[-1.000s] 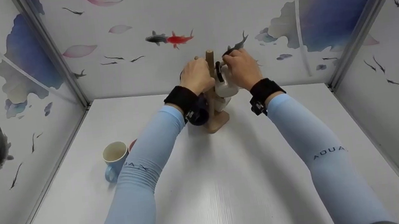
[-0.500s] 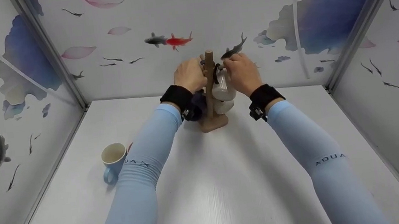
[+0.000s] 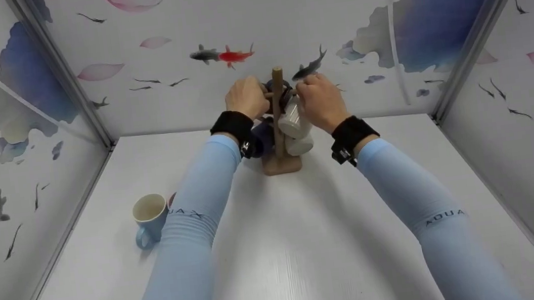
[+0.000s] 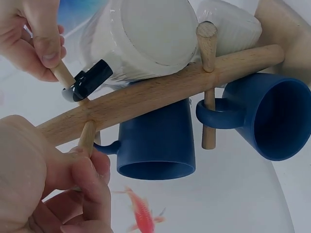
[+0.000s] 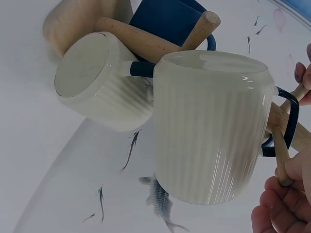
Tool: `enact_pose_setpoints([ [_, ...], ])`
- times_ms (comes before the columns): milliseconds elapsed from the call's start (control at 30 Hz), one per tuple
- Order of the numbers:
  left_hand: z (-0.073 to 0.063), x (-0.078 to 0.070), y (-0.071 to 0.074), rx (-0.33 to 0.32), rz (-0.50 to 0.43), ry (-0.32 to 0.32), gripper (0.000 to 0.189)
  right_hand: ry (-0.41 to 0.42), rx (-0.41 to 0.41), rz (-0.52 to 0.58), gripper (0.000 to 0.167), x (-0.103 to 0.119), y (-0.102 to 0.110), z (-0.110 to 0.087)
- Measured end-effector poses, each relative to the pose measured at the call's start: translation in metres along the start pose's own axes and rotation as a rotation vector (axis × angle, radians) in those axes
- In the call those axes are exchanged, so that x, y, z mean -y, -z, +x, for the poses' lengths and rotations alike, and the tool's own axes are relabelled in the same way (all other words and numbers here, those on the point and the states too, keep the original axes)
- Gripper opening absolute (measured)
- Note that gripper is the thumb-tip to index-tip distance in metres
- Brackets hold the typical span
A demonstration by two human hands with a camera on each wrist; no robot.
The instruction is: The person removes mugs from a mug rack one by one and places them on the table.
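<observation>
Two-handed hold: my bare left hand pinches a pale wooden peg at the post's 9 o'clock; my bare right hand pinches another at its 3 o'clock.
Mug stand: the pale wooden stand is at 12 o'clock from me, towards the back of the white desk.
White mugs: the upper ribbed, glossy white mug hangs by its dark handle from my right hand's peg; the lower white mug is beneath it.
Navy mugs: one matte navy-blue mug hangs low, on the 9 o'clock side; another navy-blue mug sits higher, partly behind the post.
Light-blue mug: this cream-lined, light-blue mug stands upright at about 8 o'clock from the stand.
Peg grip: I'd load both pegs evenly, so the post doesn't lean.
Dark handle: I'd pinch only the peg's outer end, lest I nudge the loop off.
Pace: slow; hanging mugs could swing and knock together.
</observation>
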State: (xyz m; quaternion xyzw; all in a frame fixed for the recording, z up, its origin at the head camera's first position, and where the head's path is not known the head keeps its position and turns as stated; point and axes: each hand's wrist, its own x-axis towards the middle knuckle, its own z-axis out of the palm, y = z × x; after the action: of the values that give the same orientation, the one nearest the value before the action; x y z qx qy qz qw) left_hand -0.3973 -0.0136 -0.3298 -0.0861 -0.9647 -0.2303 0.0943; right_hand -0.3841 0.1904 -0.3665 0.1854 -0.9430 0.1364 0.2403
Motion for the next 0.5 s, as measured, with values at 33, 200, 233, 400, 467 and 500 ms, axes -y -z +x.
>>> enact_pose_setpoints([
  [33,0.001,0.0004,-0.0004,0.0,0.004,0.001,0.024,-0.002,0.001,0.0,0.026,0.0002,0.0001,-0.0003],
  [200,0.0055,0.0019,-0.0018,0.009,0.003,0.018,0.025,-0.009,0.009,-0.001,0.026,0.0031,0.0017,-0.0015],
  [233,0.0061,0.0022,-0.0021,0.012,0.001,0.02,0.025,-0.01,0.009,-0.005,0.026,0.0035,0.0019,-0.0018],
  [400,0.0075,0.0028,-0.003,0.009,0.003,0.028,0.027,-0.011,0.005,-0.014,0.026,0.0053,0.0019,-0.0026],
  [467,0.0081,0.0033,-0.0037,0.003,0.006,0.031,0.026,-0.009,0.0,-0.009,0.026,0.0056,0.0009,-0.0029],
  [500,0.0086,0.0036,-0.0043,0.002,0.008,0.032,0.026,-0.009,-0.002,-0.005,0.026,0.0056,0.0002,-0.0031],
])
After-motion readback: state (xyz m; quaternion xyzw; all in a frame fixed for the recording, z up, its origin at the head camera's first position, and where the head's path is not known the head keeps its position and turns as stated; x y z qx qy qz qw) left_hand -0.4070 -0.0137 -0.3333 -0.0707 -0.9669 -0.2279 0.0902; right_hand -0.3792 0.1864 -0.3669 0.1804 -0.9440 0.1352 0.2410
